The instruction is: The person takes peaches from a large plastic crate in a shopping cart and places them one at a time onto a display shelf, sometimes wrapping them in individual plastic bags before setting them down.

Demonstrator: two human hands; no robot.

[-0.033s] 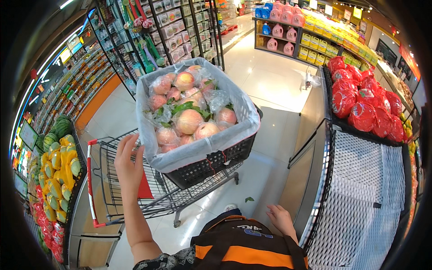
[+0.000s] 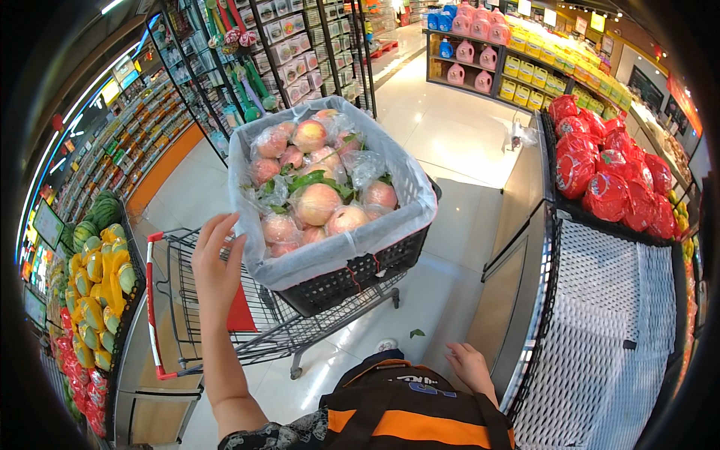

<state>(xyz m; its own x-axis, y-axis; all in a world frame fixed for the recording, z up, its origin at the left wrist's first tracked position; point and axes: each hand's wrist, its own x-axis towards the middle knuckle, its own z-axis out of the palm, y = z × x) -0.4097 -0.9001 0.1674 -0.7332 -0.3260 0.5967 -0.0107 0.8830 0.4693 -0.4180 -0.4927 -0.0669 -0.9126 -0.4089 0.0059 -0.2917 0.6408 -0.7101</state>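
A black plastic crate with a pale grey liner rests on top of a shopping cart in front of me. It is full of peaches, several in clear wrap, with green leaves among them. Beside the crate's near left corner my left hand is raised, fingers apart, nothing in it; its fingertips come close to the liner, and whether they touch I cannot tell. Low on the right, my right hand hangs by my apron, loosely open and without any object.
At right stands a display with white mesh matting and red-wrapped bundles. Yellow-netted melons and watermelons lie at left. A hanging-goods rack rises behind the crate. A fallen leaf lies on the floor.
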